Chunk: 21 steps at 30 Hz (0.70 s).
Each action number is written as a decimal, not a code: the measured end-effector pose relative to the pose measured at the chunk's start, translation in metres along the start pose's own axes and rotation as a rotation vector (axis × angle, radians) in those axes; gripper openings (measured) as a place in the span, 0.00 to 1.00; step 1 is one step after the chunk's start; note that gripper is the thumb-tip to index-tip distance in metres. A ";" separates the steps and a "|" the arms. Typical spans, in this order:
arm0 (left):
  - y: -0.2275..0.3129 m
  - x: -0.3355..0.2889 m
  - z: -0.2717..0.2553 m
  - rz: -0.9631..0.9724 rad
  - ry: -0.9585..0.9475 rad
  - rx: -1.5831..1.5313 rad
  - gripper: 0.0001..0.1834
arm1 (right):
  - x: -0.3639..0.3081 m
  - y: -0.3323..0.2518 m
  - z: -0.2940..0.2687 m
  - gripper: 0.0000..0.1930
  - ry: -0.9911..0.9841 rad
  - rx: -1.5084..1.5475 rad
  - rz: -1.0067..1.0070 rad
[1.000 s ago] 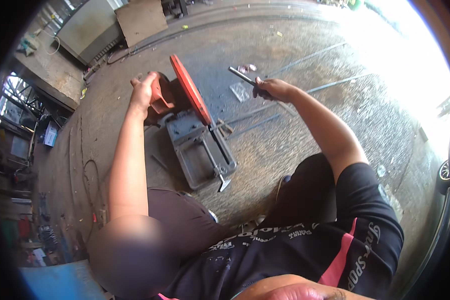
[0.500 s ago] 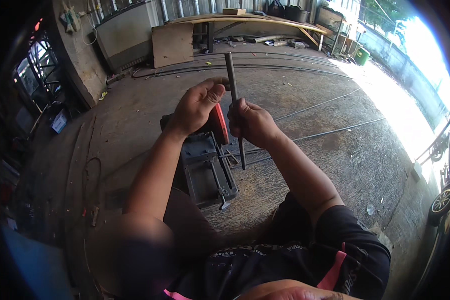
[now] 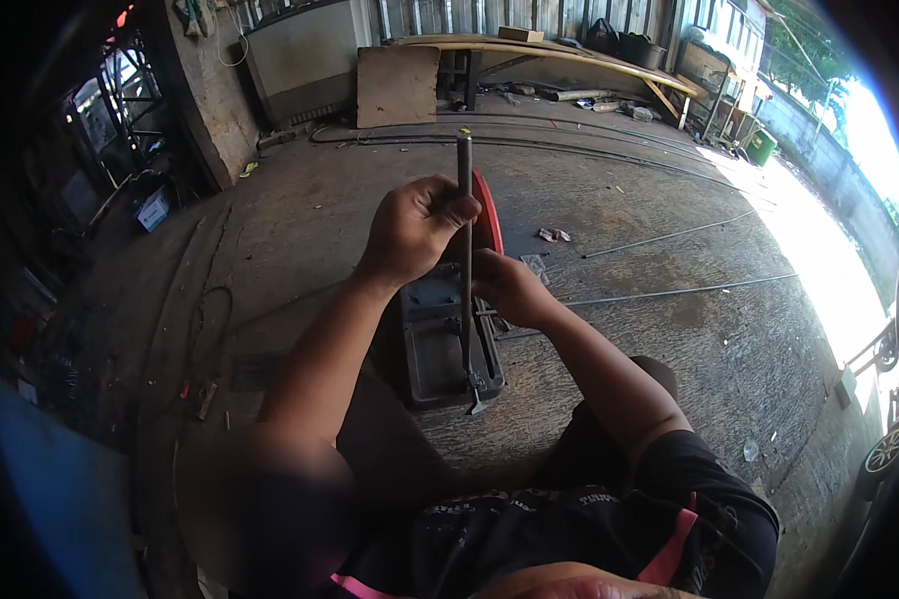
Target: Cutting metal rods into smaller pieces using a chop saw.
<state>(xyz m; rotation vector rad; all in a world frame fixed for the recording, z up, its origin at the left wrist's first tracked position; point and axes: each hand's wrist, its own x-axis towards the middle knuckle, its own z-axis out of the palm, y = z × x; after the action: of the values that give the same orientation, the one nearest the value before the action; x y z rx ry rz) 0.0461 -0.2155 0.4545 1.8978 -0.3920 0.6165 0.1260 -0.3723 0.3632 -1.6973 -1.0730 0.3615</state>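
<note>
Upright in front of me stands a metal rod [image 3: 465,160], gripped near its upper part between the thumb and fingers of my left hand [image 3: 410,232]. My right hand [image 3: 514,291] is beside the rod's lower half, its fingers curled in. Their tips are partly hidden behind the rod, so what they hold cannot be made out. Behind and below both hands a cut-off saw sits on the floor, with a red blade guard [image 3: 488,215] and a dark metal base [image 3: 436,361]. A clamp screw with a small handle [image 3: 477,407] projects at the base's near end.
Long thin bars [image 3: 684,292] lie on the concrete floor to the right and farther back. A wooden bench [image 3: 559,48] runs along the far wall, near a leaning board [image 3: 398,88]. A cable [image 3: 198,319] is on the floor at left; a wheel [image 3: 883,449] shows at right.
My left hand has closed on the rod. My right hand has shifted down toward the saw, and the rod sits lower and straighter. The view has turned slightly left.
</note>
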 end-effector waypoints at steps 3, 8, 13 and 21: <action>-0.006 0.002 -0.011 -0.021 0.165 -0.005 0.14 | -0.003 -0.006 0.011 0.27 0.203 -0.170 -0.240; -0.029 0.007 -0.016 -0.343 0.274 -0.369 0.19 | 0.002 -0.014 0.015 0.29 0.276 -0.340 -0.638; -0.022 0.010 -0.018 -0.706 0.073 -0.392 0.26 | 0.011 -0.019 0.001 0.11 0.495 -0.064 -0.597; 0.015 0.004 0.000 -0.362 -0.415 -0.014 0.23 | 0.005 -0.009 -0.027 0.09 0.471 -0.034 -0.044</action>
<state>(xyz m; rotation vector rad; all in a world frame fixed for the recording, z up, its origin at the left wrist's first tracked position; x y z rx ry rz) 0.0410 -0.2211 0.4684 2.0158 -0.2999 -0.0230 0.1435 -0.3840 0.3833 -1.6739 -0.7673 -0.0865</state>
